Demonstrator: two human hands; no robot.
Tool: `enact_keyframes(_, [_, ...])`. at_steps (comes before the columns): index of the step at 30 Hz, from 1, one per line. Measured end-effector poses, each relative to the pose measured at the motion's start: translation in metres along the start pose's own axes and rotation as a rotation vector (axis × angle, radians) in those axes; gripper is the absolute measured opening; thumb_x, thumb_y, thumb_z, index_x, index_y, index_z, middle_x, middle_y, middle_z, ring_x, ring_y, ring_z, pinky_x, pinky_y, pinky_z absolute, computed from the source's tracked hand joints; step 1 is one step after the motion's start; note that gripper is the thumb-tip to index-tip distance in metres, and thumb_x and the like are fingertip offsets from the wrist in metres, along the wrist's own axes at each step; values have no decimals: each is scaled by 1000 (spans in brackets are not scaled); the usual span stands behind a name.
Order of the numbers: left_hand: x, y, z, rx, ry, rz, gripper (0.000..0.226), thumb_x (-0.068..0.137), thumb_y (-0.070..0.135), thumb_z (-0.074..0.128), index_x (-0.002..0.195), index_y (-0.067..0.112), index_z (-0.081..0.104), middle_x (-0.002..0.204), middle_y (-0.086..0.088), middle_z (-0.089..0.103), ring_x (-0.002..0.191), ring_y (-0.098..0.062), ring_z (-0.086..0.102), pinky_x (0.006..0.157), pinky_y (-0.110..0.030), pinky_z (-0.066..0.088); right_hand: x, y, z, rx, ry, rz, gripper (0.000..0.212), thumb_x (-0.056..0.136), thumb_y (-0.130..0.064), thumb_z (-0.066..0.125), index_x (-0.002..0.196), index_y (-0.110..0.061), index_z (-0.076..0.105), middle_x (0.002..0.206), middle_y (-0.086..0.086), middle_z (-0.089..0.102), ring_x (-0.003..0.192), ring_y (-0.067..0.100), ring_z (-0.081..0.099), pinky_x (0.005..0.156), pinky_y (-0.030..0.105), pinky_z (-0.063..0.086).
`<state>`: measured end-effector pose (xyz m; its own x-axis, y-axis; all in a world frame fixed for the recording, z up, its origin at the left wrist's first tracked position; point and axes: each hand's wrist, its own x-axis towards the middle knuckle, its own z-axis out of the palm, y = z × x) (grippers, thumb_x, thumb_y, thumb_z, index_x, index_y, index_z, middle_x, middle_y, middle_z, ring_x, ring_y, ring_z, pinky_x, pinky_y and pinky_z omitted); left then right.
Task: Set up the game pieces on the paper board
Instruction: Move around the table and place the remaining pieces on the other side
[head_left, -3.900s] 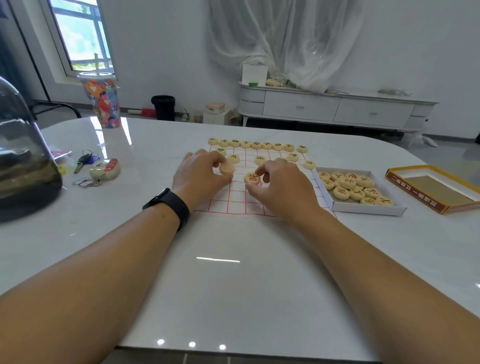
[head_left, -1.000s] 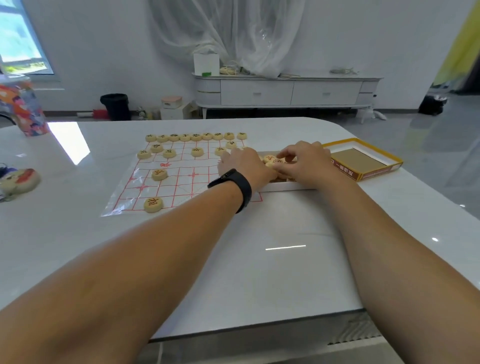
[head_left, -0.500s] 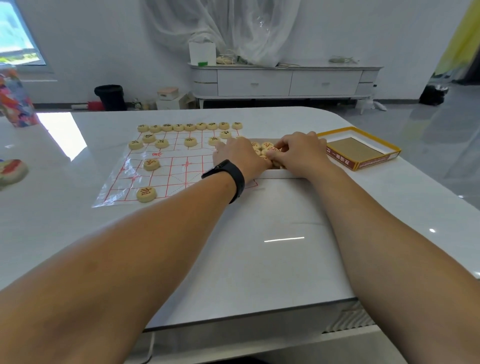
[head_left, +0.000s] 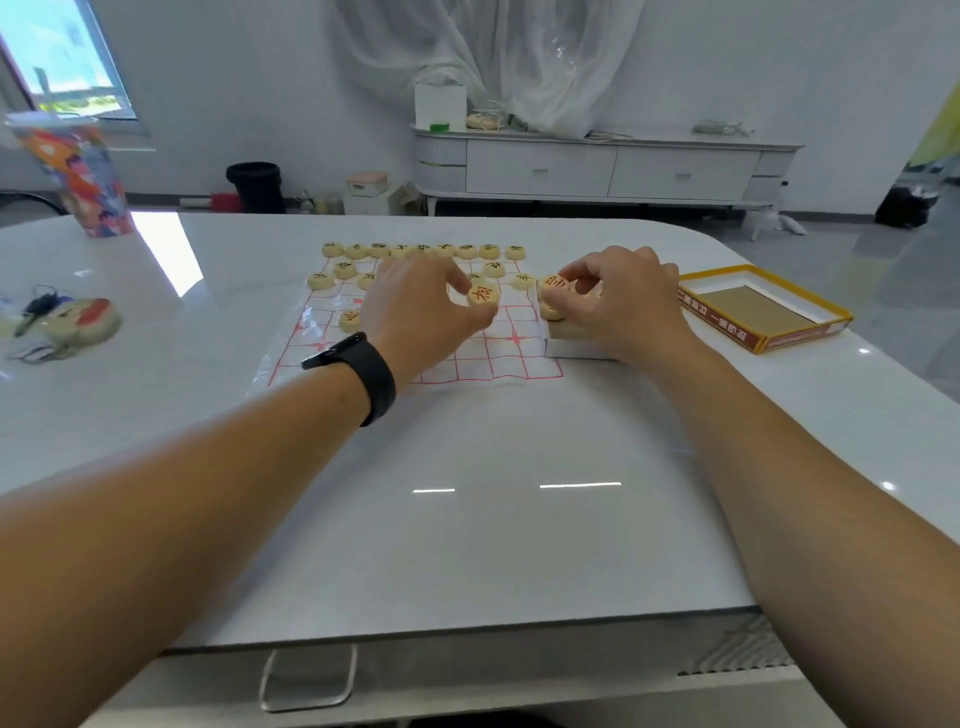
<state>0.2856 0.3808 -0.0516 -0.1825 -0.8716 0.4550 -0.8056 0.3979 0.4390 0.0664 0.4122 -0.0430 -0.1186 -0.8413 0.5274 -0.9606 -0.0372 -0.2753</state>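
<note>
1. Both bare forearms reach straight out across the white tabletop (head_left: 467, 519), hands side by side at the near-right part of the paper board (head_left: 483, 358).
2. The left hand (head_left: 415, 306), with a black wristband (head_left: 363, 374) on its wrist, hangs over the red grid, knuckles up and fingers curled down. Its grip pinches a round cream piece with a red character (head_left: 483, 297) between thumb and fingertips, the face of the piece turned toward the person.
3. The right hand (head_left: 618, 306) sits over the white box (head_left: 571, 348) that lies against the board's right edge. Its fingers are bent and its grip pinches a second red-marked piece (head_left: 555, 285) at the box's far-left corner; more cream pieces lie under it in the box.
4. On the board, a row of black-marked pieces (head_left: 423, 251) runs along the far edge, with a few more just in front of it, and one lone piece (head_left: 350, 319) sits nearer on the left, beside the left hand.
5. A yellow-rimmed box lid (head_left: 763, 306) lies on the tabletop to the right of the right hand, apart from it.
6. Far left on the tabletop stand a patterned cup (head_left: 78, 176) and a keychain with keys (head_left: 67, 322).
</note>
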Motion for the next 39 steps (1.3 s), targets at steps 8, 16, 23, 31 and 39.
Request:
enact_keyframes(8, [-18, -61, -39, 55, 65, -68, 47, 78, 73, 67, 103, 34, 71, 113, 3, 62, 111, -21, 49, 87, -36, 45, -15, -62, 19, -25, 69, -205, 46, 93, -66, 55, 113, -29, 73, 96, -14, 64, 95, 15, 50, 81, 35, 27])
enact_keyframes(16, [-39, -95, -59, -130, 117, -47, 42, 81, 63, 71, 104, 28, 72, 94, 7, 56, 98, -16, 48, 69, -23, 34, -39, -87, 32, 230, -92, -251, 42, 88, -64, 63, 110, -30, 75, 91, -17, 64, 93, 11, 53, 85, 37, 38])
enact_keyframes(23, [-47, -95, -59, -210, 61, -13, 40, 81, 59, 72, 108, 30, 72, 99, 7, 59, 102, -16, 49, 71, -17, 33, -50, -90, 40, 297, -232, -336, 42, 85, -67, 63, 106, -32, 75, 88, -20, 63, 88, 1, 50, 81, 36, 42])
enact_keyframes(31, [-51, -89, -57, -245, 19, 37, 38, 82, 59, 73, 108, 31, 73, 96, 7, 60, 100, -13, 50, 72, -17, 35, -52, -91, 43, 199, -300, -331, 49, 85, -74, 54, 107, -35, 73, 90, -20, 63, 95, 11, 53, 85, 46, 45])
enact_keyframes(39, [-55, -85, -55, -253, -72, 145, 36, 79, 61, 75, 106, 37, 72, 93, 8, 59, 96, -15, 49, 75, -28, 38, -52, -88, 34, 397, -223, -315, 36, 93, -46, 67, 124, -27, 68, 95, -15, 62, 85, -2, 48, 74, 20, 37])
